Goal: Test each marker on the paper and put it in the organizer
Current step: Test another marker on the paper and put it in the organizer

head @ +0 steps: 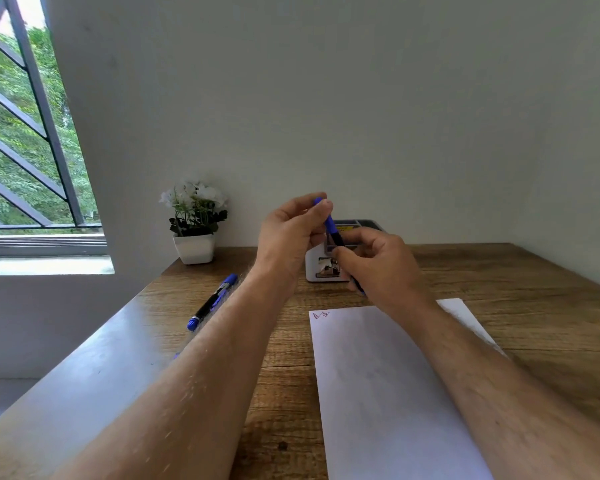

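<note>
Both hands hold one blue and black marker [333, 228] upright above the table, in front of the organizer. My left hand [291, 233] pinches its blue top end, and my right hand [378, 263] grips the black barrel lower down. The white organizer [314, 268], with dark compartments on top, stands behind the hands and is partly hidden. A white paper sheet [388, 386] lies on the wooden table [284, 358], with small scribbles [321, 315] at its top left corner. Another blue and black marker [212, 302] lies to the left of my left forearm.
A white pot of white flowers [194, 225] stands at the table's back left corner by the wall. A barred window [25, 140] is on the left. The table's left edge runs diagonally past the lying marker.
</note>
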`<state>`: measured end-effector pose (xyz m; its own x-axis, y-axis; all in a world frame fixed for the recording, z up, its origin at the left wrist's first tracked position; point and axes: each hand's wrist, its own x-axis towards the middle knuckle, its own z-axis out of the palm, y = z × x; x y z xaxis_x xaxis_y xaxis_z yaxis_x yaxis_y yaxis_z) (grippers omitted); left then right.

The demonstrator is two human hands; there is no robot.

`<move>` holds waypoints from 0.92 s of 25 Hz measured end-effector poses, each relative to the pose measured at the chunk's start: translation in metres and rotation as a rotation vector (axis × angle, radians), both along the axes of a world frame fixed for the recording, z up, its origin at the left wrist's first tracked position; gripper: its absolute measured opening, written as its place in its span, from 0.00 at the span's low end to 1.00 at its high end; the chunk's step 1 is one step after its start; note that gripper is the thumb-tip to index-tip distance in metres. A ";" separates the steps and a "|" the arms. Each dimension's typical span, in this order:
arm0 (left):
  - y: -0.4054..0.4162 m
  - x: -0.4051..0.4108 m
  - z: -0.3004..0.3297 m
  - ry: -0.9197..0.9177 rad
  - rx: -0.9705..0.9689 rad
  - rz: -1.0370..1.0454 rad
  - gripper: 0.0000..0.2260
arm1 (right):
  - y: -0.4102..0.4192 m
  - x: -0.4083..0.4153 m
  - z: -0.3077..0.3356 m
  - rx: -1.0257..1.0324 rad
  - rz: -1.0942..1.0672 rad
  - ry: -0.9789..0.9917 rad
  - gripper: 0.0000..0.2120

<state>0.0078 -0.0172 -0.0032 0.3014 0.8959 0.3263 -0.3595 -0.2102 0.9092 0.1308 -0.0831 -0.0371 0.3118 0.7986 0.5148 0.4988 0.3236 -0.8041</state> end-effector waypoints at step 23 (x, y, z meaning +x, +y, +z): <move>0.007 -0.014 0.004 0.116 -0.122 0.000 0.10 | 0.001 0.003 -0.001 -0.075 -0.252 -0.216 0.13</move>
<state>-0.0059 -0.0098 0.0012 0.3308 0.9268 0.1779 -0.2511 -0.0953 0.9633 0.1342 -0.0821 -0.0384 0.3941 0.7487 0.5331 0.7169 0.1126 -0.6881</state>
